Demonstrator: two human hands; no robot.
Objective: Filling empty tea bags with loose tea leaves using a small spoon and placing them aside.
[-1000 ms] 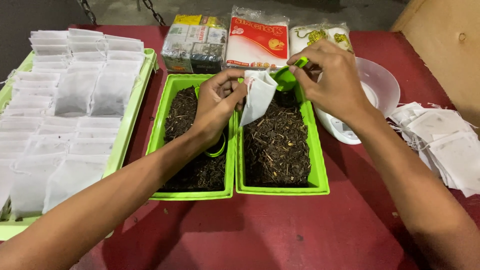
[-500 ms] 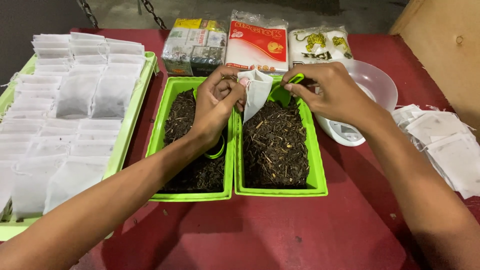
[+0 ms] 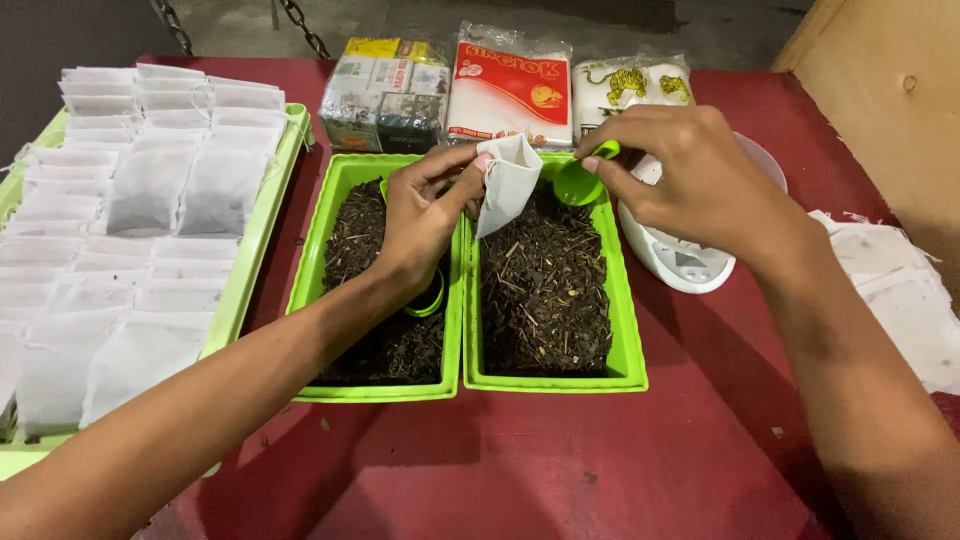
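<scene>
My left hand [image 3: 420,215] pinches the top of a small white filter bag [image 3: 505,185] and holds it over the gap between two green trays. My right hand [image 3: 700,180] grips a green scoop [image 3: 578,183] just right of the bag's mouth, above the right green tray [image 3: 628,330], which is full of dark dried leaves. The left green tray [image 3: 310,270] holds finer dark leaves, and a second green scoop [image 3: 432,300] lies in it under my left wrist.
A long light-green tray [image 3: 250,270] on the left carries several rows of filled white bags. Three packets [image 3: 505,85] stand behind the trays. A white scale with a clear bowl [image 3: 690,262] sits to the right, with a pile of empty bags [image 3: 900,290] beyond it on the red table [image 3: 560,460].
My right hand dipped the scoop down toward the leaves in the right tray, then raised it again beside the bag. My left hand kept the bag almost still.
</scene>
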